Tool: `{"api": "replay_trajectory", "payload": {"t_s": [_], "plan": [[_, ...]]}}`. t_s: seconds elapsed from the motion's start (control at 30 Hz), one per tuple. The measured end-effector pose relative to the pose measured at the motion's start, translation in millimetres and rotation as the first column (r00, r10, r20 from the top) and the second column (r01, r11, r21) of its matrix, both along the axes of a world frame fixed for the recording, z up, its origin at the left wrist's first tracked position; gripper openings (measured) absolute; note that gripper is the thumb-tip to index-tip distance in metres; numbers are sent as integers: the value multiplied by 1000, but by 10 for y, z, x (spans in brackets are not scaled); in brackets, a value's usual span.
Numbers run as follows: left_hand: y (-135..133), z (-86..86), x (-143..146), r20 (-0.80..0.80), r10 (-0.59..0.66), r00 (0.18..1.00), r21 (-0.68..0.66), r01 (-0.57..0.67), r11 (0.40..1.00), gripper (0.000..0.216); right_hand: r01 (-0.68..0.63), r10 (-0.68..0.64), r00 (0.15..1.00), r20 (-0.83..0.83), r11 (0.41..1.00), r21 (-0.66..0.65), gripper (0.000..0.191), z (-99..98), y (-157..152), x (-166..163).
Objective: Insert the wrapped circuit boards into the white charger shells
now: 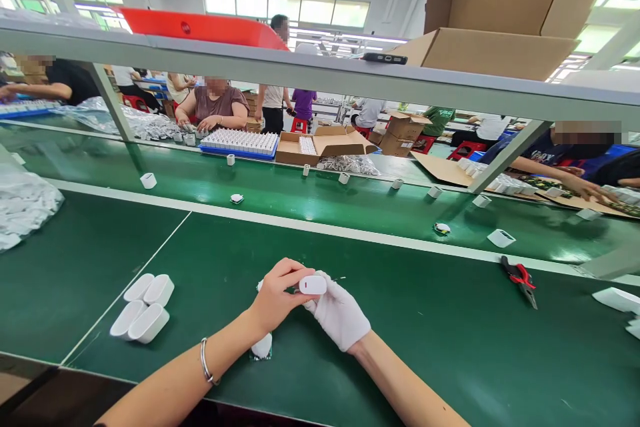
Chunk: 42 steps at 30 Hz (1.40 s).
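A small white oval plastic housing (314, 285) with a little dark slot in its end is held between both hands above the green tabletop. My left hand (275, 297), bare with a silver bangle at the wrist, pinches it from the left. On the other side my right hand (343, 315), in a white glove, has its fingers closed around it. Below my left hand lies a circuit board with a white part (261, 347). Another white piece (259, 285) is mostly hidden behind that hand. Several white oval shells (149, 323) sit grouped to the left.
Red-and-black pliers (523, 280) lie to the right. Beyond a white strip, a green conveyor (310, 203) carries spaced white parts. A shelf beam (320, 80) crosses overhead, bearing a red tray (200, 27) and a carton (500, 53). Co-workers sit across. A plastic bag (25, 203) lies far left.
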<state>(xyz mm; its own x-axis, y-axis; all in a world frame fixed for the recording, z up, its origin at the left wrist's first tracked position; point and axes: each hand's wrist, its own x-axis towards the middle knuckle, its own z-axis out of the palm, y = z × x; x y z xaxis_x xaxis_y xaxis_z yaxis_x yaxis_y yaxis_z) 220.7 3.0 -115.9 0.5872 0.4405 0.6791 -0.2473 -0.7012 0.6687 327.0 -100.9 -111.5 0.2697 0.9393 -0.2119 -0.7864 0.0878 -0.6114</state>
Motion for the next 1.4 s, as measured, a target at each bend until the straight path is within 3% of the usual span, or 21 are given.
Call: {"api": "replay_trajectory", "payload": {"t_s": [0.1,0.17,0.23,0.3,0.37,0.5,0.6,0.67,0.77,0.9,0.97,1.07,1.17,1.23,1.33,1.4], "plan": [[25,-5,5,-144,14,989,-11,-15,1000,23,41,-40,995,94,999,-8,21,-28,68,64],[47,32,-45,-289,104,952,-5,-110,994,39,146,-129,953,274,988,-44,31,-72,226,214],[92,104,-187,-419,220,881,43,-223,974,58,345,-251,806,536,935,-80,41,-102,504,447],[166,182,-450,-494,339,801,126,-320,939,61,526,-320,603,730,848,-63,43,-94,876,713],[257,220,-825,-527,481,701,208,-442,872,51,615,-335,471,816,788,-32,37,-55,1262,955],[396,47,-1672,-546,744,386,320,-724,611,56,680,-274,252,928,733,32,17,35,1765,1269],[400,-220,-2085,-532,786,315,367,-751,549,68,685,-220,143,965,726,64,7,50,1926,1324],[391,-382,-2188,-517,791,327,377,-743,553,70,639,-130,-21,991,761,114,22,36,2068,1222],[449,-559,-2170,-440,816,375,391,-738,550,58,433,45,-297,954,897,93,41,3,2475,780],[669,-711,-2085,-275,864,422,432,-748,503,44,245,116,-336,935,969,-33,49,-66,3313,-141],[781,-754,-2077,-222,883,414,468,-749,469,39,231,165,-346,924,969,-87,48,-93,3706,-536],[867,-727,-2093,-176,924,341,606,-702,374,33,273,250,-340,907,949,-159,30,-69,4049,-867],[847,-574,-2065,-178,957,229,694,-660,287,26,268,268,-349,898,947,-179,19,3,4007,-878],[810,-432,-1994,-203,961,189,686,-672,277,14,212,243,-372,896,962,-173,14,32,3756,-747],[751,-230,-1830,-267,951,155,641,-708,296,16,66,177,-414,893,984,-164,4,12,3082,-412],[703,-129,-1712,-316,938,142,594,-741,313,20,-37,140,-434,890,984,-173,8,-37,2506,-135]]}}
